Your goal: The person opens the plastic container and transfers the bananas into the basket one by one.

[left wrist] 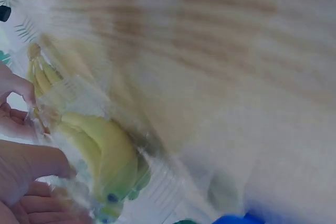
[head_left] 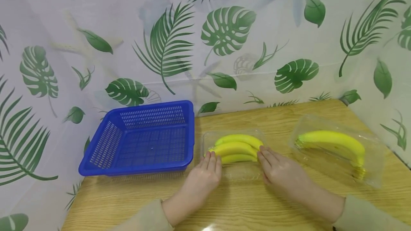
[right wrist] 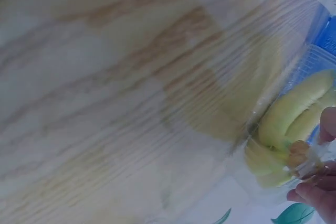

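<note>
A clear plastic container (head_left: 208, 139) with several yellow bananas (head_left: 237, 148) inside lies on the table in front of me. My left hand (head_left: 205, 174) holds its left side, fingers over the bananas' left end. On the opposite side, my right hand (head_left: 282, 172) grips the container, its fingertips at the bananas' right end. In the left wrist view the left thumb (left wrist: 50, 162) lies along the plastic, with fingers below it. The right wrist view catches the right fingers (right wrist: 315, 195) and thumb around the container's edge, beside the brown banana tip (right wrist: 298, 153).
A blue slotted basket (head_left: 147, 168) stands left of the container. To the right, a second clear plastic container (head_left: 375, 152) holds yellow bananas (head_left: 334, 138). Behind the wooden table (head_left: 257, 209) hangs a leaf-patterned cloth (head_left: 250, 92).
</note>
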The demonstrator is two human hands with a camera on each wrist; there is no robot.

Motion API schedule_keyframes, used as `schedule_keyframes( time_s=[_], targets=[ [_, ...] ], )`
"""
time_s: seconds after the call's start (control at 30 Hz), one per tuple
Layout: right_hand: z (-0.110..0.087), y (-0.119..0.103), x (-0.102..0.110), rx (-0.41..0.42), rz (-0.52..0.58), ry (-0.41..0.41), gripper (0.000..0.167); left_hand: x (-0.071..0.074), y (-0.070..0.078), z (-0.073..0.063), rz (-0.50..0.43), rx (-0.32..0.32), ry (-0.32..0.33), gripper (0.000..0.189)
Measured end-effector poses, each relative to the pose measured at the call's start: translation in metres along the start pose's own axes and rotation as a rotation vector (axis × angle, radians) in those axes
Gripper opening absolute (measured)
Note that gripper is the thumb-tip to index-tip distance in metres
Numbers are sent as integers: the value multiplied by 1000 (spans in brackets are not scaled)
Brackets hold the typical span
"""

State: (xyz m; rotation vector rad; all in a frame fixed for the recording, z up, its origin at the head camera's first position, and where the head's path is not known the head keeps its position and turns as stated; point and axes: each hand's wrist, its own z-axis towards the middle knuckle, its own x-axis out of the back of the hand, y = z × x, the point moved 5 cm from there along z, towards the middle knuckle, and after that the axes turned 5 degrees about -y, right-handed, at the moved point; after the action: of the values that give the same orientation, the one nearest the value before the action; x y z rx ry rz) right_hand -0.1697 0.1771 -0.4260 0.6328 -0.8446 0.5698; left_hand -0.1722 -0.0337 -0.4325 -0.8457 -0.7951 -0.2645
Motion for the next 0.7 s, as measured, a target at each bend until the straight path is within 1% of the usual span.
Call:
schedule_keyframes(
  time_s=[0.1,0.13,0.17,0.23,0.27,0.43,0.5,0.53,0.57,0.63,0.67,0.7],
  targets=[
    [0,0,1,-40,34,-28,41,-1,1,-1,-7,21,10,34],
    [1,-1,2,-53,38,-38,37,-1,1,-1,-7,27,18,34],
    [1,-1,3,-66,39,-46,39,-2,1,-1,-9,31,28,34],
    [3,-2,4,-92,43,-62,51,-3,2,-1,-10,42,44,33],
    [4,-2,5,-105,43,-71,54,-3,1,-1,-10,45,48,33],
    [6,-3,6,-149,48,-128,61,-3,0,-1,-12,53,42,34],
    [6,-4,5,-152,49,-135,61,-3,0,-1,-15,50,40,35],
    [6,-4,4,-146,47,-128,58,-3,0,-1,-17,48,42,35],
    [6,-4,4,-132,37,-112,50,-2,0,-1,-15,48,47,35],
    [6,-5,3,-91,5,-57,26,-1,-2,0,-10,58,64,32],
    [5,-6,3,-71,-13,-24,21,0,-3,0,-9,61,72,31],
    [5,-6,4,-52,-37,7,28,1,-3,1,-13,62,78,29]
  ],
)
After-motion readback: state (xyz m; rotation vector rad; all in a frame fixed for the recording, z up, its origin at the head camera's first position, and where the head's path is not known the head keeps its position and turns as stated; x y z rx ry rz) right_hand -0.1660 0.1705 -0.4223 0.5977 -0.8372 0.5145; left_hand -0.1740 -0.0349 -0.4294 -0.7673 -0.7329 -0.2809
